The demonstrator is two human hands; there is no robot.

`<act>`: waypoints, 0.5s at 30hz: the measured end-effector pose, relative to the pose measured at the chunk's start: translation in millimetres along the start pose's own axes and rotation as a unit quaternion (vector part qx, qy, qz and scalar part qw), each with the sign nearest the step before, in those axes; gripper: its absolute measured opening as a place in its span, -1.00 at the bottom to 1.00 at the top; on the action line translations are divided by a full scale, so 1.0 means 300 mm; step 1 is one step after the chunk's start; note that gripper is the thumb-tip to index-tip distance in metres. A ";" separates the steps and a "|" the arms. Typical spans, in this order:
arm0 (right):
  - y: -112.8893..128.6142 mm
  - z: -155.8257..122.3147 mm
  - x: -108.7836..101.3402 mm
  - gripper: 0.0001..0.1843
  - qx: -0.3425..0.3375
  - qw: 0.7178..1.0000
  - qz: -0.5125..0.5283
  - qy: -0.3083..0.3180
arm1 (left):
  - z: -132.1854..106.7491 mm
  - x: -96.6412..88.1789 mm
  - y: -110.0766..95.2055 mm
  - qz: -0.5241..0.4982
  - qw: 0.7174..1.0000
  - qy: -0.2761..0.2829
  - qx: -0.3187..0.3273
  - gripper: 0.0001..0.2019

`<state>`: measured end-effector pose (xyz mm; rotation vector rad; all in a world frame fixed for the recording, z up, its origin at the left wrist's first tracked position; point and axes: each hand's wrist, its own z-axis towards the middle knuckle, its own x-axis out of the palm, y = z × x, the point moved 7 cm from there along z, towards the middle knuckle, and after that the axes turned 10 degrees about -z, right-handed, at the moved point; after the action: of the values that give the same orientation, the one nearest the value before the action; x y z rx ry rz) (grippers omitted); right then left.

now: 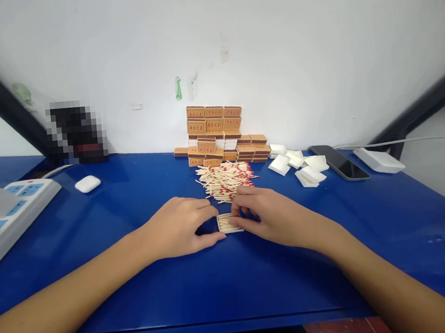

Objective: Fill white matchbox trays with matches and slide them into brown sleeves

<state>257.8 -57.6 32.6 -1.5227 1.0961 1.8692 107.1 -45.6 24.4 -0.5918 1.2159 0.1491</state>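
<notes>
Smooth, glossy tabletop (232,284); wooden matches (225,180).

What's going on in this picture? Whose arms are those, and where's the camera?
They belong to a person, not a robot! The camera is on that person's head, looking forward and down. The left hand seems to steady a small white tray of matchsticks on the blue table. The right hand has its fingers at the tray's other end. Behind it lie a heap of red-tipped matches and stacked matchboxes. More white trays and a phone lie to the right.
</notes>
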 end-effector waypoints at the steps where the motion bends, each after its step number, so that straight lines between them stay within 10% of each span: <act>1: 0.002 -0.002 -0.002 -0.88 -0.004 1.000 0.003 0.000 | 0.000 0.000 0.000 0.001 1.000 -0.001 0.001 -0.69; 15: -0.002 -0.005 0.009 -0.90 -0.010 1.000 0.006 0.012 | 0.000 -0.001 0.002 0.004 1.000 -0.003 0.000 -0.69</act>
<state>258.4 -58.9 29.9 -1.5562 1.1018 1.8795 106.9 -45.0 24.6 -0.5857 1.2125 0.1573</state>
